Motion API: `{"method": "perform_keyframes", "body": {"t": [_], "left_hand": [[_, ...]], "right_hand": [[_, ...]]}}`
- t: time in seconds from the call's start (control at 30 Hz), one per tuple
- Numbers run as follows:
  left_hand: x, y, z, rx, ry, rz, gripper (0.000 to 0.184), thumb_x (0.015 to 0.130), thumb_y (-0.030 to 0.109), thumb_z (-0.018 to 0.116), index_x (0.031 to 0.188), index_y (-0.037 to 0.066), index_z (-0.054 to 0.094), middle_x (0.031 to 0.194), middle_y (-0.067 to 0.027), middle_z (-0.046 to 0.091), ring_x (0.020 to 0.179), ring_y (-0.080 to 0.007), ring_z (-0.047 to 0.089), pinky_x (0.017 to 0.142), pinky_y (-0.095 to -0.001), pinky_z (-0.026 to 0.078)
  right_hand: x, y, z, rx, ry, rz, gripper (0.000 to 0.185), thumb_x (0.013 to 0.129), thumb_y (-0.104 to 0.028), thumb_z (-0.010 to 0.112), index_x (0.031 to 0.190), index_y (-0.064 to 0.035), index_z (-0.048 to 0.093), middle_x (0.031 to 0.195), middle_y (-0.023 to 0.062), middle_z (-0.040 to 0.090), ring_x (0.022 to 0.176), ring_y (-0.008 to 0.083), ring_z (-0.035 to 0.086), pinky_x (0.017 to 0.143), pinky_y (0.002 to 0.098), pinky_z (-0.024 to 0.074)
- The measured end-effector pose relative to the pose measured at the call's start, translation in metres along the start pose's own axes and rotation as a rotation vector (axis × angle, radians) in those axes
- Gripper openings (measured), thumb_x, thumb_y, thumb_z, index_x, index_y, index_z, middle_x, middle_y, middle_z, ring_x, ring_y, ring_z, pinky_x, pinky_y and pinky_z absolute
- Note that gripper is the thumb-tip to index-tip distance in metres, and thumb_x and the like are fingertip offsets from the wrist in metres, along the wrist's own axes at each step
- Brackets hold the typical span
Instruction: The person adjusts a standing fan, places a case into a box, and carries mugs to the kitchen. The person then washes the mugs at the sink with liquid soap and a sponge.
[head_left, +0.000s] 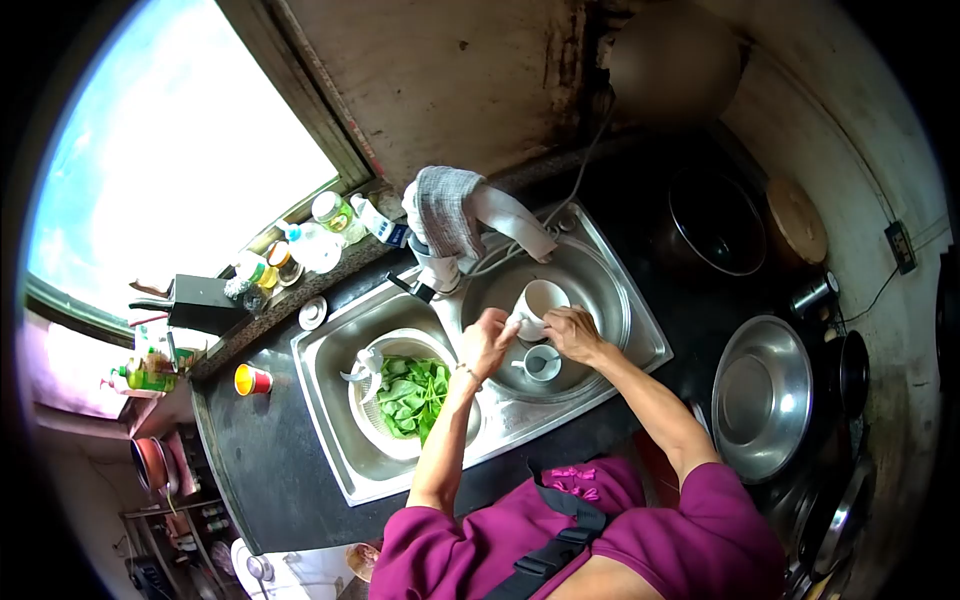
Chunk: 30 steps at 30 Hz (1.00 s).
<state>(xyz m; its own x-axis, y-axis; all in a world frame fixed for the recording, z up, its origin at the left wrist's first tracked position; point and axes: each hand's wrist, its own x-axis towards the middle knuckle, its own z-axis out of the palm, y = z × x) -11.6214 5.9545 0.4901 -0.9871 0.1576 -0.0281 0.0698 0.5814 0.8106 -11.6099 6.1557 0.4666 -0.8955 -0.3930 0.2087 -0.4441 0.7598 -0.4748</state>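
A white mug is held over the round right sink basin, tilted so that its opening shows. My left hand grips the mug at its left side, fingers closed. On the mug's right side, my right hand has its fingers closed against it. Just below the hands, a second white cup rests in the basin. Green leaves lie in a white colander in the left basin. A white handled item rests at the colander's upper left.
A cloth-draped faucet stands behind the basins. Jars and bottles line the windowsill. On the left counter is a red and yellow cup. A metal bowl and a dark pot are at right.
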Motion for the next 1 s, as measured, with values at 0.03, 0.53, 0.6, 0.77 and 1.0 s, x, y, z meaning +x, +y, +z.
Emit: {"method": "perform_keyframes", "body": {"t": [0.03, 0.53, 0.6, 0.77, 1.0], "left_hand": [[-0.003, -0.004, -0.012, -0.055, 0.102, 0.024, 0.034, 0.079, 0.040, 0.062, 0.089, 0.008, 0.059, 0.077, -0.0134, 0.064, 0.070, -0.0284, 0.063, 0.063, -0.0377, 0.048], [0.084, -0.125, -0.048, -1.039, 0.386, -0.181, 0.028, 0.084, 0.019, 0.062, 0.105, 0.005, 0.051, 0.090, -0.0032, 0.055, 0.072, -0.0116, 0.056, 0.065, -0.0290, 0.053], [0.075, -0.108, -0.053, -1.044, 0.358, -0.165, 0.031, 0.080, 0.009, 0.066, 0.104, 0.005, 0.048, 0.089, -0.0046, 0.055, 0.074, -0.0135, 0.058, 0.068, -0.0293, 0.054], [0.072, -0.110, -0.058, -1.065, 0.252, -0.091, 0.034, 0.076, 0.001, 0.067, 0.100, 0.005, 0.044, 0.090, -0.0063, 0.056, 0.077, -0.0157, 0.058, 0.070, -0.0303, 0.054], [0.072, -0.114, -0.048, -1.086, 0.329, 0.021, 0.033, 0.075, 0.001, 0.068, 0.098, 0.004, 0.044, 0.094, -0.0078, 0.056, 0.079, -0.0156, 0.058, 0.069, -0.0308, 0.053]], "right_hand": [[0.001, 0.001, -0.002, 0.022, 0.012, 0.000, 0.011, 0.073, -0.012, 0.062, 0.074, -0.0074, 0.053, 0.071, 0.0066, 0.057, 0.074, 0.0260, 0.057, 0.068, 0.0383, 0.0389], [0.000, -0.016, -0.027, 0.052, -0.032, -0.034, 0.011, 0.072, -0.009, 0.061, 0.068, -0.0041, 0.051, 0.068, 0.0112, 0.056, 0.071, 0.0303, 0.056, 0.063, 0.0415, 0.0402], [-0.001, -0.014, -0.028, 0.065, -0.030, -0.019, 0.011, 0.071, -0.008, 0.061, 0.068, -0.0039, 0.052, 0.068, 0.0115, 0.056, 0.070, 0.0308, 0.056, 0.062, 0.0418, 0.0406], [0.003, -0.011, -0.027, 0.033, -0.012, -0.021, 0.009, 0.071, -0.007, 0.061, 0.069, -0.0031, 0.052, 0.068, 0.0124, 0.057, 0.070, 0.0316, 0.057, 0.062, 0.0429, 0.0417], [0.009, -0.014, -0.030, 0.021, -0.035, -0.026, 0.010, 0.071, -0.008, 0.062, 0.071, -0.0035, 0.053, 0.069, 0.0123, 0.057, 0.073, 0.0312, 0.057, 0.065, 0.0413, 0.0415]]}}
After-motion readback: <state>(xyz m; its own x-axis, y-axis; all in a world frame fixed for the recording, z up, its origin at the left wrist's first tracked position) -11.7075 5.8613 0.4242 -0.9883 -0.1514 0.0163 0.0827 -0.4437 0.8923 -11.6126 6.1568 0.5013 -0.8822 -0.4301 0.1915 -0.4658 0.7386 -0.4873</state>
